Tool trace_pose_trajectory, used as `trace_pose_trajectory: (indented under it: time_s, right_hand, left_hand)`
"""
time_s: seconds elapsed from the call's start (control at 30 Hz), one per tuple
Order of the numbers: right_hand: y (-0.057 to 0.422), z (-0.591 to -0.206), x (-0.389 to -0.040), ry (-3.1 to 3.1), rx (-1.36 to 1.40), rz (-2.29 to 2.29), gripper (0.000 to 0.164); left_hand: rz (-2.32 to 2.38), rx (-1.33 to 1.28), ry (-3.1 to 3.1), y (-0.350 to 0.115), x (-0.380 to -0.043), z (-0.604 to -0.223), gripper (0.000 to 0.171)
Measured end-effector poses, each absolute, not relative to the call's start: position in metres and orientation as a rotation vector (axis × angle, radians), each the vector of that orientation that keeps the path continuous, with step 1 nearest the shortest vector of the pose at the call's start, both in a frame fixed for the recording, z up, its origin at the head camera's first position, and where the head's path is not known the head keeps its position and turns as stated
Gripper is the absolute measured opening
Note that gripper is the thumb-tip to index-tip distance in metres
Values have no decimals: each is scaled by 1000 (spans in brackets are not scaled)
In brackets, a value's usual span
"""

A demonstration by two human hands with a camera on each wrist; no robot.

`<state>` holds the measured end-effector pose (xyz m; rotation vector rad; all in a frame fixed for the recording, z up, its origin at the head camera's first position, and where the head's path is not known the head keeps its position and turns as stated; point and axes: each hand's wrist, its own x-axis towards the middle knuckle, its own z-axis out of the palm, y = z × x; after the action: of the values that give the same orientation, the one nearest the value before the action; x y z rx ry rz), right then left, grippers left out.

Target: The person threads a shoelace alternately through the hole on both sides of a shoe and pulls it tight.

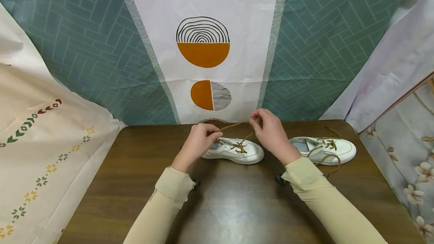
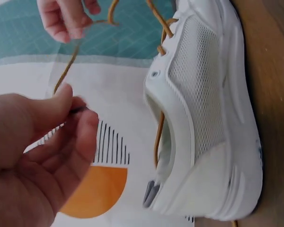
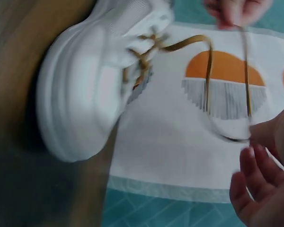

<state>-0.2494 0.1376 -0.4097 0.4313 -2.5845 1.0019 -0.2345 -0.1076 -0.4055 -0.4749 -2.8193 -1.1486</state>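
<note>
A white shoe (image 1: pixel 234 151) with a brown shoelace (image 1: pixel 240 146) lies on the table, toe to the right. Above its heel end, my left hand (image 1: pixel 202 138) pinches the lace between thumb and fingertips. Higher and to the right, my right hand (image 1: pixel 269 127) pinches another part of the same lace, so a stretch runs taut between the hands. From the right hand the lace drops back to the shoe's eyelets. In the left wrist view one upper eyelet of the shoe (image 2: pixel 206 109) has no lace through it, and some lace hangs inside the opening.
A second white shoe (image 1: pixel 339 151) stands to the right, its brown laces (image 1: pixel 335 157) loose over its side and onto the table. The brown wooden table (image 1: pixel 234 206) ends at a patterned cloth (image 1: pixel 220 6) hanging behind. More cloth hangs at both sides.
</note>
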Motion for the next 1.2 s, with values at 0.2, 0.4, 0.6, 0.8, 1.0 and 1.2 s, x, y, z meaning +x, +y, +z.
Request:
trace_pose_trajectory:
  time_s: [0.2, 0.4, 0.6, 0.8, 1.0, 1.2]
  right_hand:
    - [121, -428, -241, -2554, 599, 906, 10]
    - [97, -445, -238, -2771, 825, 838, 9]
    - [98, -454, -247, -2897, 697, 708, 11]
    - [102, -455, -254, -2981, 709, 736, 17]
    - [103, -455, -257, -2938, 788, 695, 15]
    - [104, -461, -259, -2907, 850, 562, 17]
  left_hand:
    - [-1455, -357, -2677, -94, -251, -411, 11]
    - [-1519, -270, -2608, -84, -269, -422, 10]
    - [-1495, -279, -2652, -74, -278, -433, 15]
    - [-1389, -314, -2770, -69, -282, -439, 19]
    - [-1263, -366, -2903, -68, -286, -445, 26]
    - [-1189, -402, -2971, -69, -289, -446, 26]
